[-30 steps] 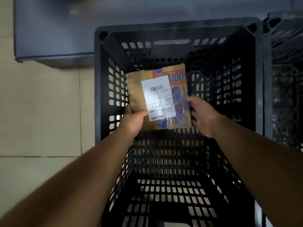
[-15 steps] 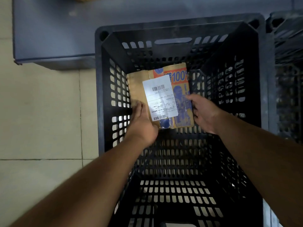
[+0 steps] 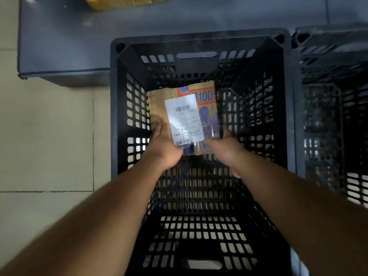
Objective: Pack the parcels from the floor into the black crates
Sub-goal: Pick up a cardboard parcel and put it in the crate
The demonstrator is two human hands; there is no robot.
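A tiled floor (image 3: 47,136) is being seen from above, with a grey slab (image 3: 65,42) lying along its far side; what the slab is cannot be told, and a yellowish thing (image 3: 117,2) at the top edge is being cut off by the frame. The middle of the view is being filled by a black crate (image 3: 286,96) with slotted walls, its near rim lost below the picture. A second black crate (image 3: 330,62) is being shown only in part at the right, touching or just beside the first; its inside is too dark to be read. A brown cardboard parcel (image 3: 159,104) is being kept flat at the bottom of the first crate, against the far wall and toward the left wall. A white shipping label (image 3: 184,118) with barcodes is being shown on its top, the small print too blurred to be read, and an orange and blue printed panel is being partly covered by it. The left hand (image 3: 162,145) is being laid on the parcel's near left part, fingers straight, its grip released. The right hand (image 3: 227,148) is being held at the near right corner, blurred; its fingers look relaxed, and whether the box is being touched cannot be told.
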